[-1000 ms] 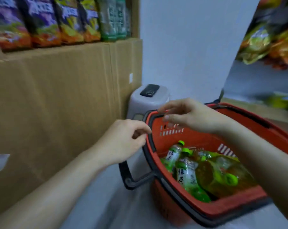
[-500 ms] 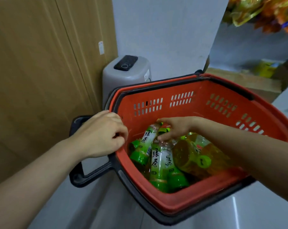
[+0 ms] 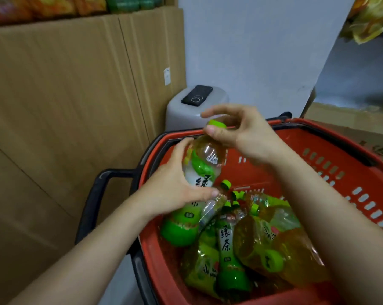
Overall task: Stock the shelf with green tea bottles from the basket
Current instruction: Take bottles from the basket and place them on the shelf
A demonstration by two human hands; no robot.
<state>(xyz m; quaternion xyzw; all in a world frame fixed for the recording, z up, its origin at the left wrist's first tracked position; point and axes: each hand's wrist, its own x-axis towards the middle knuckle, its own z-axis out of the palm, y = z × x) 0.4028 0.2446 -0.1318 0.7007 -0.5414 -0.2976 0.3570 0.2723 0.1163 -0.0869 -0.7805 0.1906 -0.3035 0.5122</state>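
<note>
A green tea bottle (image 3: 204, 164) is being held in the air over the left side of the red basket (image 3: 331, 137), slightly tilted, with its green cap (image 3: 217, 123) pointing up. The left hand (image 3: 177, 190) is gripping the body of the bottle, with the fingers curled round the label and the thumb pressing on its front. The right hand (image 3: 241, 133) is pinching the neck just under the cap with the thumb and curled fingers. Below them, more green tea bottles (image 3: 228, 245) are lying in a heap in the basket, touching each other and pointing in different directions. A black handle (image 3: 98, 194) is sticking out from the left side of the basket. Behind the basket a grey bin (image 3: 195, 111) with a black panel on top is standing against the pale wall. Cardboard boxes (image 3: 65, 106) are filling the left side, and blurred snack packets (image 3: 43, 5) are sitting above them.
</note>
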